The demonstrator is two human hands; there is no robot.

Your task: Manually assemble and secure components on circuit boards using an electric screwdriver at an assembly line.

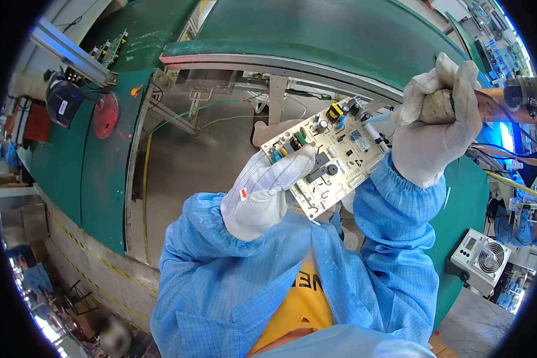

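Your circuit board [347, 150] sits slanted just right of the frame's centre, below the green bench's metal edge [232, 61] with room over grey floor [191, 158] leftward, its left side pinched by your gloved left hand [259, 194], while your right hand [432, 134], upper right, curls around a worn tan object [437, 107].

This looks like an electronics assembly workshop — green-topped workbenches [65, 185] stand on metal frames, a component-filled circuit board [355, 156] is being handled, more boards [110, 49] lie at upper left, and a white benchtop fan unit [480, 260] sits at right — plus a gridded blue work smock [212, 286] and a yellow-striped floor [110, 271].
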